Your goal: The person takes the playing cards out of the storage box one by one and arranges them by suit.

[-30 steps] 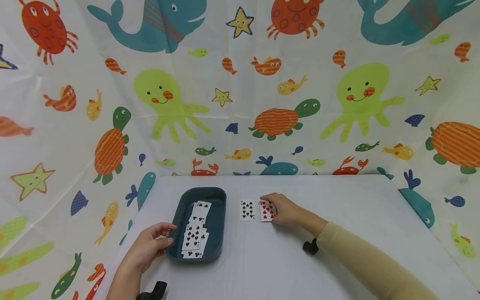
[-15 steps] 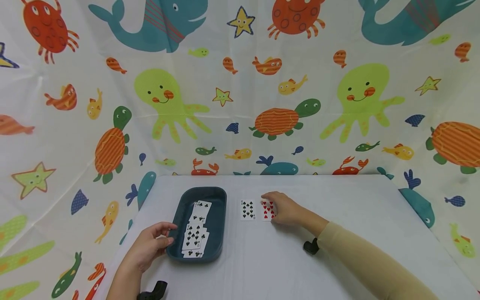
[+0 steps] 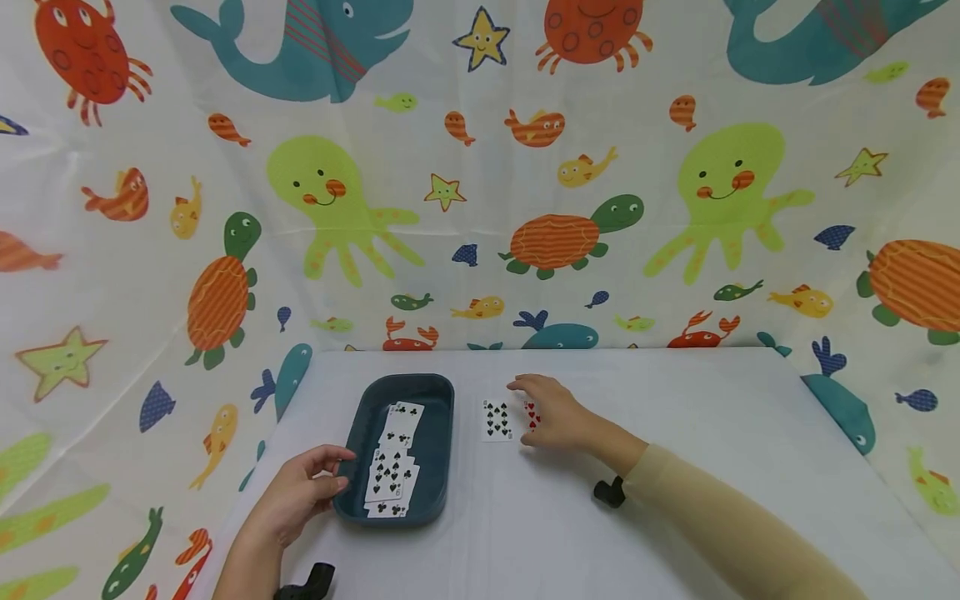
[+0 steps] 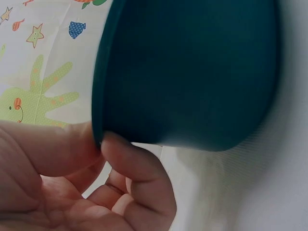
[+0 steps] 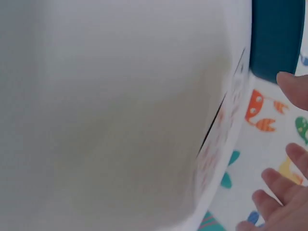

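While the right hand (image 3: 553, 417) hovers with its fingers (image 3: 525, 385) spread and relaxed, gripping nothing, the red card (image 3: 531, 415) lies directly beneath the fingertips and palm, mostly hidden by them; whether the skin touches it cannot be told from the head view. The card lies flat on the counter (image 3: 675, 467), its long axis running near to far, so the fingers reach across its width from the right. Just left of it, with a narrow strip of counter between, lies the spade card (image 3: 497, 419), face up and with the same near-to-far axis; the fingertips point towards that gap. Further left stands the dark teal tray (image 3: 438, 433), also lengthwise near to far, with a loose run of black-suited cards (image 3: 392, 467) inside. The left hand (image 3: 296, 493) grips the tray's near left corner, thumb and curled fingers (image 4: 139, 178) pinching the rim. The right hand is plainly the nearer to both loose cards; the left is well apart from them, beyond the tray.
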The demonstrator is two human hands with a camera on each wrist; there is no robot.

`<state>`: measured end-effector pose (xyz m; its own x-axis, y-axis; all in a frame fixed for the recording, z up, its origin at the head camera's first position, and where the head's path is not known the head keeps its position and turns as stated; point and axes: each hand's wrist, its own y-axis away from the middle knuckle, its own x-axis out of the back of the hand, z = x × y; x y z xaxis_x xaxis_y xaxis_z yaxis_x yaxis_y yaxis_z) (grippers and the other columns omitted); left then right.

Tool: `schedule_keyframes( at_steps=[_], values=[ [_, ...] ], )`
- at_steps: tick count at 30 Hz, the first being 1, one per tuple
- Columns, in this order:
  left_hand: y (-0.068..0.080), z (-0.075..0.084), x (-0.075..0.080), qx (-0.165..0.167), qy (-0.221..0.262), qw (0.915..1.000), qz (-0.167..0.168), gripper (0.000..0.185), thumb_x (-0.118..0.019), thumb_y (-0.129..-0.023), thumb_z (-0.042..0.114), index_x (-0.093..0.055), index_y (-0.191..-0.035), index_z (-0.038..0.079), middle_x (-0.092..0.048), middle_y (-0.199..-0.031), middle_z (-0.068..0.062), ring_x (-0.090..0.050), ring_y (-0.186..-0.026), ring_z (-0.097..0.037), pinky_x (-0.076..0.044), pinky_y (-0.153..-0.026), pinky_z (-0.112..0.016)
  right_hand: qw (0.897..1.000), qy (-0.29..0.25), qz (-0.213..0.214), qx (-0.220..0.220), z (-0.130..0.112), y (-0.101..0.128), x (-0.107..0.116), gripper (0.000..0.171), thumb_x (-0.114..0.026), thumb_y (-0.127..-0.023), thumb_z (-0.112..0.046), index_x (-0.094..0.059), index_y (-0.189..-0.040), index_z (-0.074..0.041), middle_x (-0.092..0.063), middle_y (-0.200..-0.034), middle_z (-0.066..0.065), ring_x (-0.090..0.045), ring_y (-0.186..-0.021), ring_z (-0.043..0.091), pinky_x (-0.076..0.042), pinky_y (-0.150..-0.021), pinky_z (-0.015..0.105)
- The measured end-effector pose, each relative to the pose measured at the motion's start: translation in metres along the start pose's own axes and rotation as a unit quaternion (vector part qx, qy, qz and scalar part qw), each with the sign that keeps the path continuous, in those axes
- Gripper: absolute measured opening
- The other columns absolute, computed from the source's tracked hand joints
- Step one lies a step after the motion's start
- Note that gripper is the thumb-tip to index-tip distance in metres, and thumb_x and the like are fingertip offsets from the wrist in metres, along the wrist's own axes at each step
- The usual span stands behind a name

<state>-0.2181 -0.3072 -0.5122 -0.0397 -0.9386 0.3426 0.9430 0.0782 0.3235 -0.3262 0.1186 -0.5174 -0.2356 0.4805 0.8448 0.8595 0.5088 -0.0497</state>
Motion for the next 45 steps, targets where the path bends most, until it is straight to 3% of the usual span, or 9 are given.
schedule_keyframes(
  at_steps=[8, 22, 33, 45],
  values=[
    [0.001, 0.0, 0.001, -0.001, 0.0, 1.0, -0.004, 0.042, -0.069, -0.097, 0.0, -0.064, -0.14, 0.0, -0.052, -0.106, -0.007, -0.055, -0.084, -0.02, -0.052, -0.067, -0.032, 0.999, 0.018, 0.025, 0.035, -0.039, -0.018, -0.011, 0.092, -0.092, -0.083, -0.03, -0.045, -0.162, -0.025, -0.047, -0.166, 0.005, -0.038, -0.158, 0.032, -0.031, -0.127, 0.064],
    [0.001, 0.0, 0.001, -0.002, -0.001, 1.0, -0.004, 0.042, -0.069, -0.097, -0.001, -0.064, -0.139, 0.0, -0.051, -0.105, -0.007, -0.056, -0.084, -0.019, -0.053, -0.067, -0.032, 0.997, 0.02, 0.008, 0.076, -0.101, -0.048, -0.029, 0.087, -0.084, -0.09, -0.042, -0.041, -0.164, -0.028, -0.041, -0.17, 0.005, -0.035, -0.159, 0.029, -0.03, -0.129, 0.06],
    [0.0, 0.002, 0.001, -0.001, -0.015, 0.9999, -0.005, 0.041, -0.068, -0.099, 0.001, -0.064, -0.14, 0.001, -0.052, -0.107, -0.008, -0.056, -0.088, -0.021, -0.054, -0.069, -0.033, 0.992, 0.07, -0.001, 0.108, -0.128, -0.073, -0.058, 0.091, -0.08, -0.094, -0.044, -0.033, -0.168, -0.023, -0.036, -0.172, 0.011, -0.035, -0.16, 0.03, -0.031, -0.131, 0.051],
    [0.001, 0.004, 0.002, -0.003, -0.019, 0.9997, -0.012, 0.04, -0.067, -0.1, 0.002, -0.063, -0.14, 0.001, -0.052, -0.107, -0.007, -0.056, -0.085, -0.019, -0.054, -0.069, -0.033, 0.99, 0.112, -0.048, 0.077, -0.143, -0.094, -0.072, 0.097, -0.083, -0.091, -0.048, -0.03, -0.17, -0.024, -0.035, -0.173, 0.006, -0.034, -0.161, 0.028, -0.035, -0.13, 0.045]
  ],
)
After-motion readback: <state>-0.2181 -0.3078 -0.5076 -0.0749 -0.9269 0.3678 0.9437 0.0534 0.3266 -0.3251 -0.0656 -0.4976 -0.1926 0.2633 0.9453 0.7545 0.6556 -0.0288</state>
